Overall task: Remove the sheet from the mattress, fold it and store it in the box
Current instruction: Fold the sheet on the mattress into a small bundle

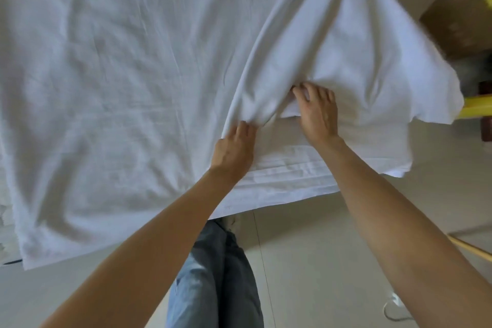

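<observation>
A large white sheet (111,88) lies spread and wrinkled over the mattress, filling most of the head view. Its right part (346,48) is lifted and bunched into long folds. My left hand (235,149) pinches a gathered fold of the sheet near the mattress's front edge. My right hand (318,112) grips the sheet's raised edge just to the right, fingers tucked under the cloth. Below both hands the bare side of the mattress (287,168) shows. A brown cardboard box (458,24) stands at the upper right, partly hidden by the lifted sheet.
A pale tiled floor (306,261) lies under me, with my jeans-clad legs (215,274) close to the mattress. A yellow bar (476,109) juts in at the right edge. A wooden stick (471,247) and a white cord (394,309) lie on the floor at lower right.
</observation>
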### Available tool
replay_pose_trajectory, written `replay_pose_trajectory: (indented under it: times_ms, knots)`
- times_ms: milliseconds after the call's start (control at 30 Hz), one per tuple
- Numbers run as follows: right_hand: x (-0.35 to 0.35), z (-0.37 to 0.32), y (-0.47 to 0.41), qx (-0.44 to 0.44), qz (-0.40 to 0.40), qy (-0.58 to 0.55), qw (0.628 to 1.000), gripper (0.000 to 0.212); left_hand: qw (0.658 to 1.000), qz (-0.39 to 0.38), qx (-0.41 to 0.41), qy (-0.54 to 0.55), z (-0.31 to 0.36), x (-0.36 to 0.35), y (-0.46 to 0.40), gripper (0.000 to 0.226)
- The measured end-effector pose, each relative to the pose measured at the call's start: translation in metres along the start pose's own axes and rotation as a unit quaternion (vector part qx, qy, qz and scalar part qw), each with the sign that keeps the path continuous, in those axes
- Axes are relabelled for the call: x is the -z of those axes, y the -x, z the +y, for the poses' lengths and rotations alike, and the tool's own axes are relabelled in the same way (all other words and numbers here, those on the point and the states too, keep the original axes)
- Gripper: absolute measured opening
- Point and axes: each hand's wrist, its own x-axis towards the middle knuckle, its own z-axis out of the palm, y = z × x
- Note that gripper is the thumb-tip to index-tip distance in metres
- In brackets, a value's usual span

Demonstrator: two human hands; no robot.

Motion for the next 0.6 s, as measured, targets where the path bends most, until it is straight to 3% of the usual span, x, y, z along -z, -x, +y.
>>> replay_pose_trajectory:
  times_ms: [100, 200, 333, 467, 600]
  knots:
    - [0.01, 0.011, -0.018, 0.039, -0.036, -0.039, 0.998, 0.022, 0.998, 0.028, 0.009, 0.057, -0.015, 0.014, -0.004, 0.034]
    - [0.028, 0.035, -0.023, 0.052, -0.058, -0.131, 0.988, 0.032, 0.987, 0.085, 0.039, 0.134, -0.032, 0.035, 0.007, 0.032]
    - [0.077, 0.081, 0.013, 0.026, -0.065, -0.176, 0.982, 0.033, 0.978, 0.034, 0.097, 0.182, -0.022, 0.062, 0.022, 0.036]
    - [0.107, 0.127, 0.071, 0.011, -0.061, -0.14, 0.988, 0.037, 0.99, -0.09, 0.06, 0.094, 0.011, 0.064, 0.027, 0.048]
    - [0.081, 0.149, 0.109, -0.006, -0.135, -0.103, 0.986, 0.045, 0.996, -0.057, -0.06, -0.023, 0.058, 0.031, 0.032, 0.072]
